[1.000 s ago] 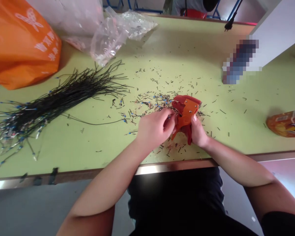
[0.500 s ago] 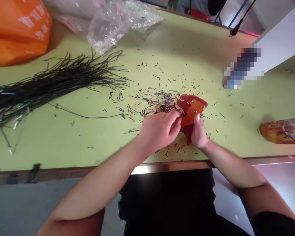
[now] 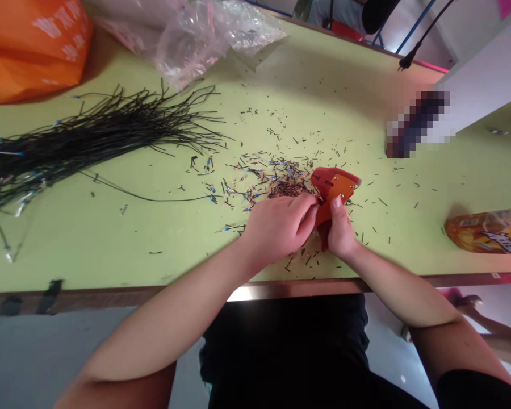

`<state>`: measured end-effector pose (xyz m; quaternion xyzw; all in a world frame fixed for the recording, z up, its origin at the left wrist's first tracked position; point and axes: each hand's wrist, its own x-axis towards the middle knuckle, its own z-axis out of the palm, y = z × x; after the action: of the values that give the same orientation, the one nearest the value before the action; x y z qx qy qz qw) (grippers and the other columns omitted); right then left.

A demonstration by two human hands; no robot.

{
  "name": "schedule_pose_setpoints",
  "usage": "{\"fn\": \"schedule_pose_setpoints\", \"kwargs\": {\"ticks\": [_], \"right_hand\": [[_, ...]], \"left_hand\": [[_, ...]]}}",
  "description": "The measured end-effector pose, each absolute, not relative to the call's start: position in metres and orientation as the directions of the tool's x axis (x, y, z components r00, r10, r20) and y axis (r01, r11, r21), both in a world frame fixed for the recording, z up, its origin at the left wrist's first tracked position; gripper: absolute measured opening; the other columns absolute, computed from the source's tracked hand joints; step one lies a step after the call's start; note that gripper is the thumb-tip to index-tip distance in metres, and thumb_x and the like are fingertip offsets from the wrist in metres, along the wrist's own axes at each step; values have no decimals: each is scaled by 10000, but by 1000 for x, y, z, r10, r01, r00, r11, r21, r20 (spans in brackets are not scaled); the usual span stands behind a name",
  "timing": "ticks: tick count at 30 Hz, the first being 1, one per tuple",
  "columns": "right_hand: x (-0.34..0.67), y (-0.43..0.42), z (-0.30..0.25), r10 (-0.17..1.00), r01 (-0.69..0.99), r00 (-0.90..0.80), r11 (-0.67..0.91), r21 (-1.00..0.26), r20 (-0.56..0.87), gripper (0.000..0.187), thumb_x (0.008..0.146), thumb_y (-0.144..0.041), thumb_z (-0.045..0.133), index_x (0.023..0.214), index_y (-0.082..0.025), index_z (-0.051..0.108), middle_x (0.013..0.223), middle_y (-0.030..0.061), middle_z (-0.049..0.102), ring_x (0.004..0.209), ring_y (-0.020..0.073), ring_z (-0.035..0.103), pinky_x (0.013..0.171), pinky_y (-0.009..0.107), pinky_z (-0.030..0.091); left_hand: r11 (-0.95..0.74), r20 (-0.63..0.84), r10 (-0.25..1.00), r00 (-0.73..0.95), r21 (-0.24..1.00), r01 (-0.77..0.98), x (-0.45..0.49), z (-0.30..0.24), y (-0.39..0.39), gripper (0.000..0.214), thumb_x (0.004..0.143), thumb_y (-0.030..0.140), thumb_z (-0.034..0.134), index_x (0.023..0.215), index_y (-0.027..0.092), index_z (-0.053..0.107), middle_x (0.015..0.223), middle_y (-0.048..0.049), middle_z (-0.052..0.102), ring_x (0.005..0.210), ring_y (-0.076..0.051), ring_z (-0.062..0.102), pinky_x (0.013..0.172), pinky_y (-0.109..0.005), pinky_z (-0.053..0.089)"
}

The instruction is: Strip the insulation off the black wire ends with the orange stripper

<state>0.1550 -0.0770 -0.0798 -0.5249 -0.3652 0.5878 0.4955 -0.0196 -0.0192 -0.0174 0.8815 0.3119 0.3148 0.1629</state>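
Observation:
My right hand [image 3: 340, 233] grips the handle of a red wire-stripping tool [image 3: 334, 196] with an orange metal plate, its jaws pointing up and away. My left hand [image 3: 279, 227] sits against the tool's jaws, fingers curled. Whatever those fingers hold is hidden. Just beyond both hands lies a heap of cut wire scraps and small blue terminals [image 3: 285, 184], scattered widely over the green table [image 3: 323, 74]. Further left, a large bundle of black wires with blue terminals [image 3: 97, 133] lies on the table, with one loose black wire [image 3: 153, 199] reaching towards the scraps.
An orange bag [image 3: 29, 51] and clear plastic bags [image 3: 196, 40] lie at the far left. On the right are a snack packet [image 3: 488, 232], a pixelated object [image 3: 417, 124] and a white panel [image 3: 489, 74]. A person [image 3: 336, 11] sits beyond the table.
The view has shifted, so the table contents sit further left and higher. My left hand has closed in on the tool's jaws, and the tool stands more upright in my right hand.

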Motion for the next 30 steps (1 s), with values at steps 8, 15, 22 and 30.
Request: {"fn": "schedule_pose_setpoints", "kwargs": {"ticks": [8, 15, 22, 30], "right_hand": [[144, -75, -66, 979, -211, 89, -162, -964, -184, 651, 947, -898, 423, 745, -286, 514, 537, -5, 421, 507, 205, 482, 458, 370, 489], [153, -62, -50, 978, -443, -116, -206, -873, -172, 705, 915, -925, 443, 742, -252, 563, 576, -21, 465, 523, 164, 475, 567, 364, 555], [165, -63, -46, 922, -501, -334, -348, -792, -194, 753, 901, -948, 423, 840, -221, 609, 687, 12, 564, 652, 192, 589, 727, 413, 615], [166, -65, -53, 881, -516, -435, -411, -752, -183, 750, 902, -940, 437, 865, -213, 617, 699, 19, 604, 651, 190, 615, 717, 402, 625]], "left_hand": [[-776, 499, 628, 597, 453, 438, -19, -24, -19, 235, 1067, 251, 473, 963, 201, 678, 660, -7, 691, 558, -153, 605, 533, -300, 316], [-664, 453, 733, 507, 636, 393, -29, -15, -8, 211, 1072, 288, 516, 998, 201, 694, 781, -5, 734, 639, -132, 627, 609, -267, 435], [-554, 411, 813, 412, 763, 332, -37, -21, 10, 280, 1084, 284, 423, 1198, 200, 665, 921, -33, 769, 729, -150, 681, 731, -305, 548], [-475, 334, 853, 402, 814, 333, -32, -37, 11, 230, 1042, 397, 539, 1106, 209, 653, 989, -72, 825, 885, -202, 789, 748, -310, 598]]}}
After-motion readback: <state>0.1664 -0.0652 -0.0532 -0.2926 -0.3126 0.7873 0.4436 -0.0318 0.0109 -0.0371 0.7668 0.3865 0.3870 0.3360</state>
